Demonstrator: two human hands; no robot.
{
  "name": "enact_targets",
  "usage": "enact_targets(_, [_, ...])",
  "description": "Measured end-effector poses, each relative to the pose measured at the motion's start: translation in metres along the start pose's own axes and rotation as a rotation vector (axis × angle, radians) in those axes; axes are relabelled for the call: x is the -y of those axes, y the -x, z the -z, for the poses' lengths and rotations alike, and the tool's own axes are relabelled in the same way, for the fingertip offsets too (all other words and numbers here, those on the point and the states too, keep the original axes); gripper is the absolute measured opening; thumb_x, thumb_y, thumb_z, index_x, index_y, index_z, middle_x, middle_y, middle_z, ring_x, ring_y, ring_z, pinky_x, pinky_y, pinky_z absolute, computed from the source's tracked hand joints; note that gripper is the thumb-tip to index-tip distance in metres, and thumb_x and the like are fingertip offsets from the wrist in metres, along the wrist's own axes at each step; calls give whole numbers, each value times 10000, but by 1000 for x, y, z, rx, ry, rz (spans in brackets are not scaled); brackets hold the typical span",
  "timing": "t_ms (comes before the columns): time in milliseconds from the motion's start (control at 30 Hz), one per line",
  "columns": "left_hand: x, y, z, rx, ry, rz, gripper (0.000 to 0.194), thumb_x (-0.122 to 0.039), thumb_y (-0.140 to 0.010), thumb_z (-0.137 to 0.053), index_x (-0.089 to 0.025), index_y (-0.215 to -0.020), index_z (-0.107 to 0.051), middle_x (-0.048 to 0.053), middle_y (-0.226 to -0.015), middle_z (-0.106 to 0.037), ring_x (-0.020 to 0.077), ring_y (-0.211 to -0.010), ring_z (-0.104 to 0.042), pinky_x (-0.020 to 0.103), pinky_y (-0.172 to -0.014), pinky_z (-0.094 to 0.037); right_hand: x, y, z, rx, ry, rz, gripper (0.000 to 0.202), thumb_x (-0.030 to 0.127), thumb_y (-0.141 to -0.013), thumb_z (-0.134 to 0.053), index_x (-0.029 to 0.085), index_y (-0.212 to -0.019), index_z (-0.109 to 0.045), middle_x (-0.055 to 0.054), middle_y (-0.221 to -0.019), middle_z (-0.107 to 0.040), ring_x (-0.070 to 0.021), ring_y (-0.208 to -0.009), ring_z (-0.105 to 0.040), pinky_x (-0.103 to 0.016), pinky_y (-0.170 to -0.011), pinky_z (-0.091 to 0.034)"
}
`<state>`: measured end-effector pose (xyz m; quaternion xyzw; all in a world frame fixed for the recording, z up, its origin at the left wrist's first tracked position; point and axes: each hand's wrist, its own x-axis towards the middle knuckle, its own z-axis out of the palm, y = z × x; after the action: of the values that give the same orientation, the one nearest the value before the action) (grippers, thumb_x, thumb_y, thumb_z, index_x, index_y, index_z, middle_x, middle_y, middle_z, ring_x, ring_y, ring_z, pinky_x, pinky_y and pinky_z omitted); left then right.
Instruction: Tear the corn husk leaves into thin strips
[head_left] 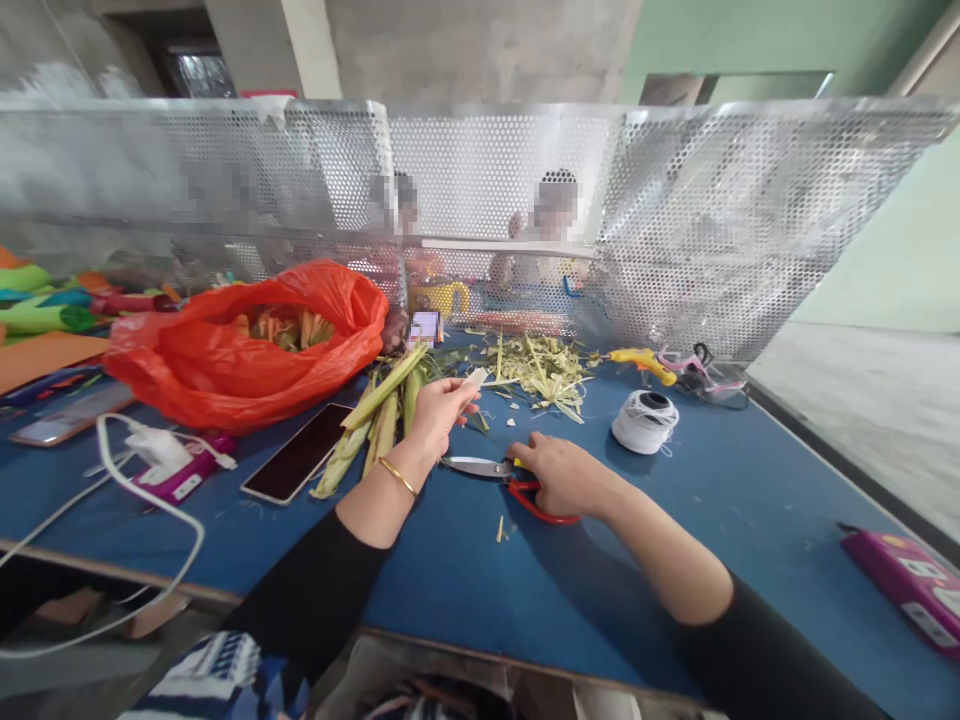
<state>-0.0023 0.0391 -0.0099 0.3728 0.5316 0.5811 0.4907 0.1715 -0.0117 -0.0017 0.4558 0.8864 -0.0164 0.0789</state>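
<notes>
My left hand (441, 412) pinches a small pale strip (476, 378) above the blue table (465, 590). My right hand (559, 475) is wrapped over the red handles of a pair of scissors (480, 467), which lie low at the tabletop with the blades pointing left. Long green-yellow husks (382, 420) lie beside my left wrist. Behind both hands is a pile of shredded pale green strips (540, 370). A small light stick (500, 528) rests in front of the scissors.
At the left are a red plastic bag (255, 350), a phone (300, 455) and a purple power strip (187, 470) with a white cable. White thread (645, 422), a yellow glue gun (643, 364) and another purple strip (904, 580) are right. People sit behind a perforated metal screen (712, 200).
</notes>
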Motion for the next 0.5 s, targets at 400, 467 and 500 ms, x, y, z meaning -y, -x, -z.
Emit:
enact_targets(400, [-5, -11, 8, -116, -1, -89, 146, -261, -644, -736, -131, -630, -670, 42, -630, -686, 78, -461, -549, 178, -400, -317, -45, 2, 6, -194, -602, -194, 476, 356, -767, -577, 198, -1216, -591, -61, -933, -695, -196, -781, -626, -305, -707, -466])
enact_targets(467, [-3, -11, 8, -96, 16, -67, 128, -252, -656, -726, -132, -641, -682, 52, -656, -701, 84, -468, -558, 182, -403, -328, -47, -2, 3, -248, -793, -191, 572, 420, -733, -627, 172, -1242, -546, -37, -835, -655, -172, -720, -588, -296, -675, -466])
enact_targets(500, [-3, -11, 8, -88, 25, -57, 115, -244, -661, -720, -133, -651, -689, 56, -666, -707, 86, -470, -560, 183, -401, -330, -46, -4, 1, -264, -875, -172, 611, 434, -706, -655, 170, -1243, -531, -22, -804, -629, -163, -705, -569, -292, -664, -462])
